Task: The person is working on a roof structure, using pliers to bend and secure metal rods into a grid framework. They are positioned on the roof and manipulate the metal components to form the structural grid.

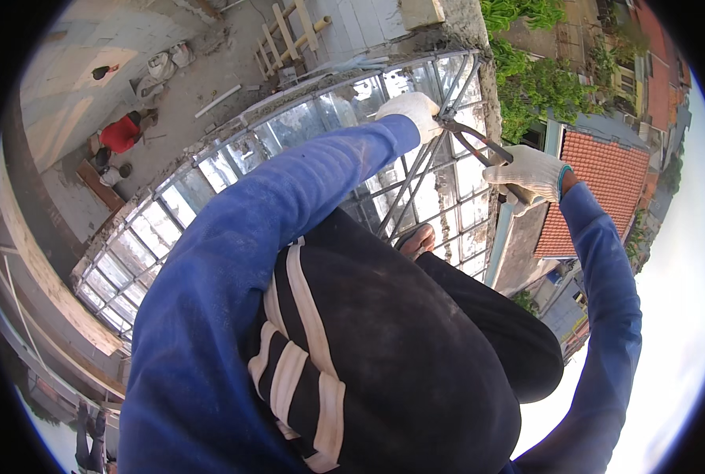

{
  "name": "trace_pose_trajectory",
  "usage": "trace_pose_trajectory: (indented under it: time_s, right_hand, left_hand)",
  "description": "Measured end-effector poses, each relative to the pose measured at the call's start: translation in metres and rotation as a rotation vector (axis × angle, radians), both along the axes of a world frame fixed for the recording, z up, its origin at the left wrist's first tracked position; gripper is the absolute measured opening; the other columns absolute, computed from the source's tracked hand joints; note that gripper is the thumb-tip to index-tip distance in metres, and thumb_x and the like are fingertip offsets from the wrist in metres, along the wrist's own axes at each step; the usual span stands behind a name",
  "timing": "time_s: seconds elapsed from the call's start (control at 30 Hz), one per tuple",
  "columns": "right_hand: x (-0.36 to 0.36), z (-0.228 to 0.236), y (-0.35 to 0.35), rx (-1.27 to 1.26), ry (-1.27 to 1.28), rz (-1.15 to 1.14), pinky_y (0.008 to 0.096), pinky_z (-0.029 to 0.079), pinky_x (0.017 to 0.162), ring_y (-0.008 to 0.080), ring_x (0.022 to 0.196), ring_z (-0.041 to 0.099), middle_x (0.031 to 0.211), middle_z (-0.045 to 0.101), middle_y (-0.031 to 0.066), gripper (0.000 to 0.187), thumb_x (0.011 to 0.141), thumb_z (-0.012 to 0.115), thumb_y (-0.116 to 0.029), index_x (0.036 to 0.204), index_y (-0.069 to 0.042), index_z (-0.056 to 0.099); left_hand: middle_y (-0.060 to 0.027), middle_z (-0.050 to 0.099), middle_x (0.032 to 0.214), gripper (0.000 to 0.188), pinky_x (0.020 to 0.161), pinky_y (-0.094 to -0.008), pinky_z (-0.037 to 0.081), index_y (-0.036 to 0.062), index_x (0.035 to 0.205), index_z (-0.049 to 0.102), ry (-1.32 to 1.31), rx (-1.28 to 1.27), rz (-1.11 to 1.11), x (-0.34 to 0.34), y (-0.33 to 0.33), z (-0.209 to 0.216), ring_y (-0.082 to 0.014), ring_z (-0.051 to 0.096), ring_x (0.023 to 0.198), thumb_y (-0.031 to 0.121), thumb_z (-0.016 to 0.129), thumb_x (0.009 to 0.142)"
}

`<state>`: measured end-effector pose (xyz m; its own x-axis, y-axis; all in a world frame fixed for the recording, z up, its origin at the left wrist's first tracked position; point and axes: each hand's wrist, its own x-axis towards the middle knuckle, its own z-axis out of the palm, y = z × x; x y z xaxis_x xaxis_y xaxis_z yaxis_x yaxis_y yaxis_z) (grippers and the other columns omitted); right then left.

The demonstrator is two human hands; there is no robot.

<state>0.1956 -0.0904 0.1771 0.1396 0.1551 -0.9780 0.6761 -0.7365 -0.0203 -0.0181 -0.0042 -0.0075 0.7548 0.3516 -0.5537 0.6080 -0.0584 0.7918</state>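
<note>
My right hand [526,172], in a white knit glove, is closed round the dark handles of a pair of pincers [471,141]. The handles spread apart, and the pincers' jaws meet a junction of steel bars [446,120] at the edge of the grid. Close beside the jaws, my left hand [412,109], also gloved in white, curls over the bars; its fingertips are partly hidden. Long, thin steel bars [410,183] run from this junction back toward my legs, above the grid of rebar [360,118] laid over shiny panels.
My sandalled foot [418,239] rests on the grid. Beyond the rough concrete edge [491,87] lie trees [538,87] and a tiled roof [593,189] far below. At left, a person in red [119,134] crouches on a lower floor. A wooden ladder [289,35] stands at the top.
</note>
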Motion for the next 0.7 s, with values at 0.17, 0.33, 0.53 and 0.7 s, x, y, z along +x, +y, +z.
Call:
trace_pose_trajectory:
  time_s: [0.17, 0.33, 0.53, 0.7]
  right_hand:
    - [-0.030, 0.001, -0.010, 0.175, -0.298, 0.390, 0.0504, 0.064, 0.082, 0.0315, 0.090, 0.079, 0.105, 0.077, 0.0171, 0.065, 0.093, 0.084, -0.036, 0.144, -0.004, 0.062]
    - [-0.054, 0.010, -0.008, 0.464, -0.540, 0.982, 0.0503, 0.064, 0.081, 0.0339, 0.096, 0.079, 0.107, 0.072, 0.0148, 0.054, 0.091, 0.078, -0.024, 0.139, -0.006, 0.060]
    - [-0.041, 0.001, 0.008, -0.002, -0.171, 0.119, 0.0367, 0.060, 0.066, 0.0170, 0.077, 0.073, 0.085, 0.072, 0.0074, 0.033, 0.105, 0.071, -0.034, 0.123, -0.006, 0.070]
    - [-0.020, -0.004, 0.001, 0.022, -0.049, -0.108, 0.0356, 0.054, 0.051, 0.0168, 0.060, 0.067, 0.081, 0.070, 0.0065, 0.028, 0.110, 0.063, -0.017, 0.127, 0.004, 0.067]
  left_hand:
    - [-0.0222, 0.080, 0.125, 0.050, 0.105, -0.0508, 0.059, 0.0087, 0.132, 0.081, -0.076, 0.072, -0.004, -0.003, -0.002, -0.019, -0.0421, 0.076, 0.118, 0.039, 0.077, 0.093]
    - [-0.0230, 0.080, 0.124, 0.049, 0.104, -0.0510, 0.059, 0.0069, 0.130, 0.082, -0.054, 0.063, 0.013, -0.003, -0.002, -0.016, -0.0426, 0.076, 0.117, 0.038, 0.076, 0.093]
    - [-0.0230, 0.079, 0.129, 0.051, 0.109, -0.0495, 0.058, 0.0074, 0.135, 0.080, -0.018, 0.029, 0.026, -0.004, 0.000, -0.011, -0.0419, 0.075, 0.122, 0.037, 0.075, 0.094]
    - [-0.0221, 0.079, 0.131, 0.052, 0.110, -0.0493, 0.058, 0.0077, 0.139, 0.079, -0.015, 0.028, 0.006, -0.005, -0.001, -0.007, -0.0415, 0.075, 0.123, 0.036, 0.076, 0.095]
